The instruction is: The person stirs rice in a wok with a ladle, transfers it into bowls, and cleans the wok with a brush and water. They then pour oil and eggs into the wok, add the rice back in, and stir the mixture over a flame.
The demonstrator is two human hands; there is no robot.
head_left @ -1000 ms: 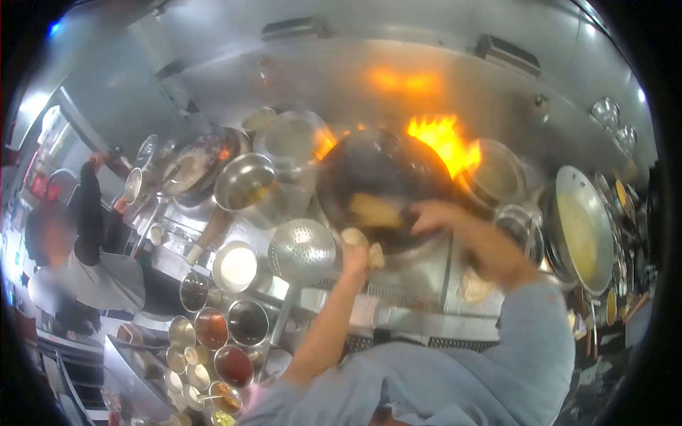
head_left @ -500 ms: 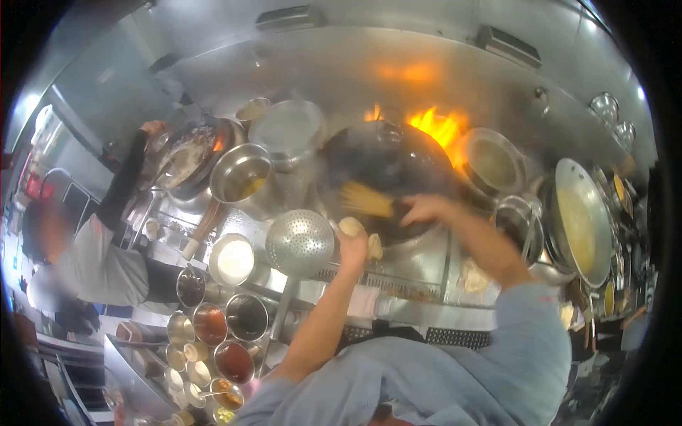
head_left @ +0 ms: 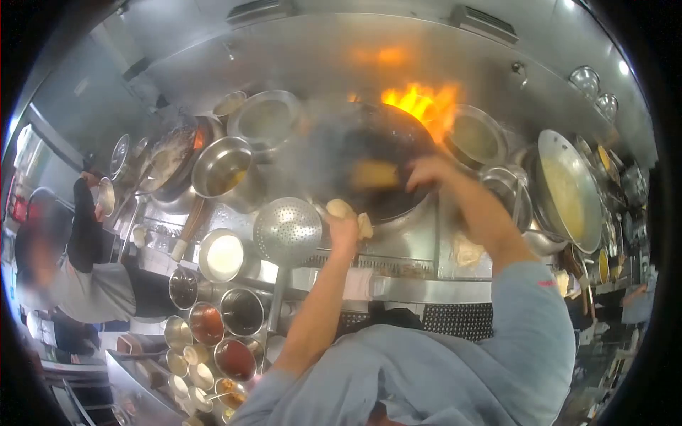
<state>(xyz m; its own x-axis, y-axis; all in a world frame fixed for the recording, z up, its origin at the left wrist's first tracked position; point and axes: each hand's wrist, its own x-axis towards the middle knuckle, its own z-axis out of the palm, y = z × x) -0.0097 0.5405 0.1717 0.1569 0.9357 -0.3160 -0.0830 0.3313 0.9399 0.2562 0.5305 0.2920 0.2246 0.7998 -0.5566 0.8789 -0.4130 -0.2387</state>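
A large black wok (head_left: 401, 135) sits on the burner in front of me, with steam or smoke over its left part. My right hand (head_left: 428, 172) is closed on a bamboo wok brush (head_left: 376, 174), its bristles blurred inside the wok. At the wok's near left edge, my left hand (head_left: 343, 231) is closed around a pale folded cloth (head_left: 341, 209); whether it grips the rim through the cloth is hidden. Just left of this hand lies a round perforated strainer (head_left: 288, 231) with a long handle.
Orange flames (head_left: 423, 106) rise behind the wok. Pots flank it, including a steel pot (head_left: 224, 167) on the left and a large pale pan (head_left: 568, 192) on the right. Sauce containers (head_left: 236, 358) stand lower left. Another person (head_left: 99, 284) works at a wok on the far left.
The view has shifted, so most things sit higher and further left. The brush has moved within the wok and is more blurred. At the far left, the other person's arm has drawn back.
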